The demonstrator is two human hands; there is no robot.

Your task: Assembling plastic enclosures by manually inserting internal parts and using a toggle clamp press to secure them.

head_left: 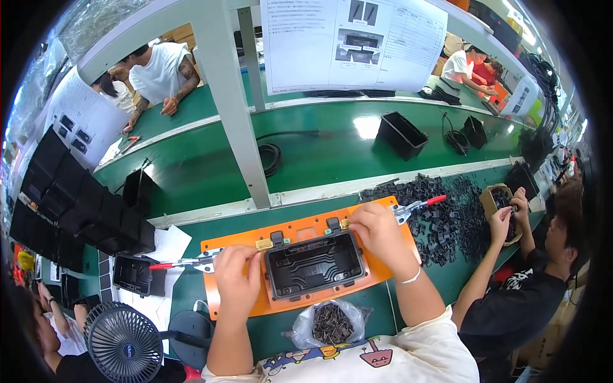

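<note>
A black rectangular plastic box lies open side up in an orange fixture plate. Two small black latch-like parts, a left one and a right one, stand at its far rim, with a brass-coloured block beside the left one. My left hand is closed, thumb and fingertips pinched at the box's far left corner by that block. At the far right corner my right hand pinches likewise, next to the right latch part. What either pinch holds is too small to make out.
Toggle clamps with red handles, left and right, flank the plate. A clear bag of small dark pins lies near me. Black clips are heaped right, beside a co-worker. Stacked black boxes and a fan stand left.
</note>
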